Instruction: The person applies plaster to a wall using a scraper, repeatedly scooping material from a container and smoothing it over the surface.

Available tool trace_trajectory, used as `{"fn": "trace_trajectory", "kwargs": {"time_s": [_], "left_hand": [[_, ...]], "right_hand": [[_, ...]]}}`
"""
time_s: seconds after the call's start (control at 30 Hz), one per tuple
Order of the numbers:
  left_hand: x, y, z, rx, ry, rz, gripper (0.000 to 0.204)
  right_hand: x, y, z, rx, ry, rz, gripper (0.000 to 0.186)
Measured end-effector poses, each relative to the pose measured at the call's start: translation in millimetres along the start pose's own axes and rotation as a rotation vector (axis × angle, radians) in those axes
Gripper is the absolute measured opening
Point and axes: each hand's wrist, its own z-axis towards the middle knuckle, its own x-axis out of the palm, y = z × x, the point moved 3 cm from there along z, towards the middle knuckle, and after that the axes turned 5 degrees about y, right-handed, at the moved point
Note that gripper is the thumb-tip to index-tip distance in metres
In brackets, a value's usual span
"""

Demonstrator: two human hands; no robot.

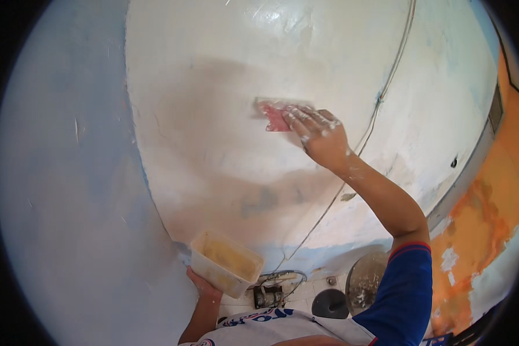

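My right hand (316, 130), smeared with white paste, grips a red-handled putty scraper (276, 117) with a wide, flat blade. The blade lies against the whitish wall (230, 144), near the middle of the view. Low on the left, my left hand (203, 284) holds a rectangular plastic tub (229, 286) from beneath and the side. Yellowish residue coats the inside of the tub. Most of the left fingers are hidden behind it.
A cable (393, 69) runs down the wall to the right of the scraper. Below stand a round, paste-spattered container (366, 279), a dark round object (330, 304) and a small device with wires (268, 297). A bluish wall (69, 173) meets the whitish one at the left.
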Motion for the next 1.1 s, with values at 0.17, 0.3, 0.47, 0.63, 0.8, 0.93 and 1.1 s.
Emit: {"fn": "trace_trajectory", "kwargs": {"time_s": [0.17, 0.3, 0.47, 0.63, 0.8, 0.93, 1.1], "left_hand": [[8.0, 33.1, -12.4, 0.027, -0.052, 0.016, 0.077], [3.7, 53.9, -15.8, 0.077, -0.046, 0.005, 0.077], [11.1, 63.2, -23.0, 0.190, 0.010, 0.097, 0.076], [4.6, 78.9, -32.0, 0.241, -0.025, 0.043, 0.076], [17.0, 107.7, -37.8, 0.243, -0.016, 0.061, 0.075], [34.8, 117.8, -67.0, 0.313, -0.014, 0.080, 0.076], [53.6, 134.5, -51.5, 0.371, 0.043, 0.145, 0.077]], "right_hand": [[-65.3, -140.7, 74.6, 0.492, -0.196, -0.267, 0.029], [-23.9, -174.2, 69.9, 0.438, -0.183, -0.391, 0.031], [56.4, -5.4, -16.8, -0.145, -0.304, 0.130, 0.037], [-6.7, -83.4, 49.5, 0.303, -0.289, -0.203, 0.056], [-38.2, -195.6, 71.8, 0.479, -0.233, -0.349, 0.055], [29.9, -54.2, 20.3, -0.089, -0.516, -0.159, 0.031], [24.3, 33.1, -63.6, 0.189, -0.158, 0.595, 0.026]]}}
